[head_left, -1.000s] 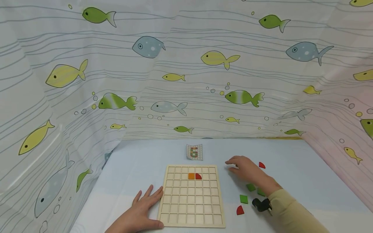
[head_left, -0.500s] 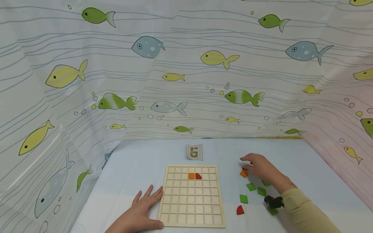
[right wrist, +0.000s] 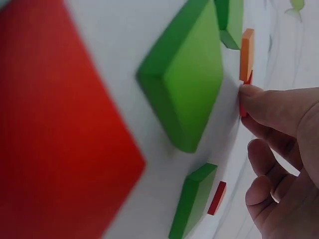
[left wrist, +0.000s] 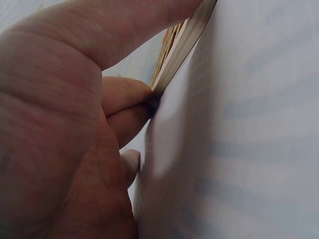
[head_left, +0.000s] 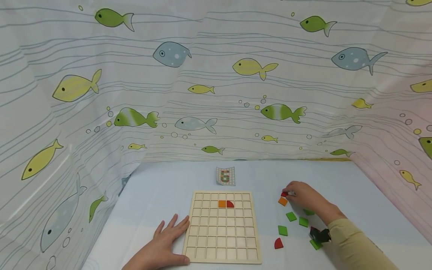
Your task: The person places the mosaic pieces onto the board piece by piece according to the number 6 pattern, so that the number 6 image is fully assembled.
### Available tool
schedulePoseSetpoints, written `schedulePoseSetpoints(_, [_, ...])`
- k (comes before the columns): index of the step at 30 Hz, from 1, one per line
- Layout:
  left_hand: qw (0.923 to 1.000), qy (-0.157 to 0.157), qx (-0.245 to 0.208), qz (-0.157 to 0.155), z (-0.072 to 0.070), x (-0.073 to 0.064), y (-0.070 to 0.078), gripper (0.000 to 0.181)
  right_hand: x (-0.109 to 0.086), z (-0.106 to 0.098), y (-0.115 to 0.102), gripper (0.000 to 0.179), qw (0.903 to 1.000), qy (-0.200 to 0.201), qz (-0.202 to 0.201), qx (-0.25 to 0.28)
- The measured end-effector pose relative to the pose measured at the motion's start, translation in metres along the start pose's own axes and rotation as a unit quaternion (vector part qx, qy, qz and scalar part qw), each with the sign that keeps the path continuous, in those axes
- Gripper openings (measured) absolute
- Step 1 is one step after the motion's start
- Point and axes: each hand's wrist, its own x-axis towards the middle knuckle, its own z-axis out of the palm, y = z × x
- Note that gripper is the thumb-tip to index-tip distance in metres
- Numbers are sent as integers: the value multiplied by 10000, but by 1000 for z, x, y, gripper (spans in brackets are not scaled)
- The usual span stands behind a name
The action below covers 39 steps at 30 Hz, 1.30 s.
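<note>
My left hand lies spread at the left edge of a pale wooden grid board, thumb and fingertips against its rim. In the left wrist view the board's edge meets the fingers. My right hand pinches a red tile between thumb and index finger, low over the tabletop; the fingertips partly hide its shape. An orange square tile lies right beside those fingertips. On the board, an orange square and a red quarter-circle tile sit in neighbouring cells.
Several green tiles lie scattered below the right forearm, with a red quarter-circle tile nearer the front. A small patterned card lies behind the board. A fish-print curtain surrounds the table.
The right hand has moved right and drawn back, uncovering the orange tile, and its thumb and index finger have come together on the red tile. The left hand has stayed at the board.
</note>
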Motion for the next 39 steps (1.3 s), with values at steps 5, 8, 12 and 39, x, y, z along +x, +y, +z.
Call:
schedulePoseSetpoints(5, [10000, 34, 4, 15, 0, 0, -1, 112, -2, 0, 0, 24, 9999, 63, -131, 10])
schedulePoseSetpoints(8, [10000, 34, 7, 17, 0, 0, 0, 112, -2, -1, 0, 23, 9997, 87, -215, -74])
schedulePoseSetpoints(12, [10000, 21, 1, 8, -1, 0, 1, 112, -2, -1, -1, 23, 9995, 127, -232, -151])
schedulePoseSetpoints(39, [10000, 59, 51, 20, 0, -2, -2, 113, 34, 4, -84, 27, 9955, 307, -861, -243])
